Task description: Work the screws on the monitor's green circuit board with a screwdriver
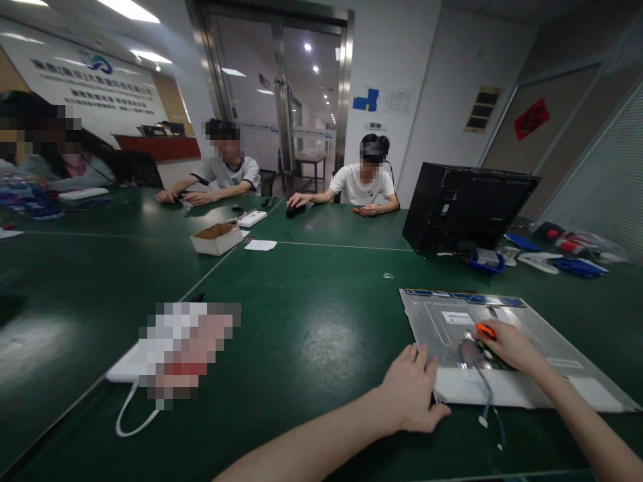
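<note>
A display panel [426, 311] lies flat on the table, its silvery back facing up, with a blue circuit strip [462, 296] along the far edge. My left hand [409, 391] rests at the panel's near left corner, fingers stretched out along the edge and thumb apart. Closed around a small orange-handled tool [485, 330], my right hand [510, 346] is over the middle of the panel; the tool's tip is hidden. Beside it, a grey cable bundle [485, 388] runs from the panel over its near edge, ending in white connectors [483, 421].
A black monitor housing [462, 207] stands behind the panel, with a blue tray [487, 260] at its foot. Left are an open cardboard box [216, 239] and a white device [125, 365] with a cable. People sit across the green table [321, 308].
</note>
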Demonstrator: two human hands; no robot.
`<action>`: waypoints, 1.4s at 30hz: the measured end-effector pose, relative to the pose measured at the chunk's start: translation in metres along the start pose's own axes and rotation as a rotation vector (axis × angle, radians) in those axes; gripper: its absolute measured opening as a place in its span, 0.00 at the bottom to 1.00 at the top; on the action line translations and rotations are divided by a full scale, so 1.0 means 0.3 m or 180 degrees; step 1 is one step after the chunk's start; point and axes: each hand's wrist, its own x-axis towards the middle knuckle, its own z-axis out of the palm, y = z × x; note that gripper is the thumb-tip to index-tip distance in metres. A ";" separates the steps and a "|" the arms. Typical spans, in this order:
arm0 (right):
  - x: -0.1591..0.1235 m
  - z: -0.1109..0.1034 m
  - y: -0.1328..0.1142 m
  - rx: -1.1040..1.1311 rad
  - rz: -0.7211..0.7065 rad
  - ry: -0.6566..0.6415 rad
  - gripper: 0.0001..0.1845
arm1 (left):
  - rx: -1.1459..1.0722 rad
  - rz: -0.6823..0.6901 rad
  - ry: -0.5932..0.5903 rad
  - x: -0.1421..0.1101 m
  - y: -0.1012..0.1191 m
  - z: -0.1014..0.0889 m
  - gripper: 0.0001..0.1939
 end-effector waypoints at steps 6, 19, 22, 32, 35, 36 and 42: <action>-0.012 -0.022 0.009 -0.0045 0.0062 -0.0011 0.14 | 0.0048 0.0030 0.0009 0.023 0.007 0.007 0.41; -0.112 -0.072 0.081 0.0117 0.0198 0.0044 0.20 | 0.0135 0.0393 -0.0152 0.115 -0.016 -0.017 0.40; -0.170 -0.048 0.147 0.0437 0.0263 0.0016 0.25 | 0.0132 0.0499 -0.0173 0.132 -0.027 -0.024 0.40; -0.168 -0.004 0.231 0.0898 -0.0095 -0.0094 0.27 | -0.0073 0.0550 -0.0019 0.151 -0.049 0.011 0.39; -0.146 -0.028 0.187 0.0770 0.0007 -0.0079 0.25 | -0.0130 0.0551 0.0025 0.160 -0.056 0.017 0.36; -0.136 -0.035 0.164 0.0686 0.0083 -0.0021 0.25 | -0.0156 0.0540 0.0027 0.164 -0.057 0.019 0.35; -0.054 -0.030 0.008 -0.0007 0.0314 0.0305 0.18 | -0.0428 -0.0060 0.0103 0.206 -0.001 0.035 0.41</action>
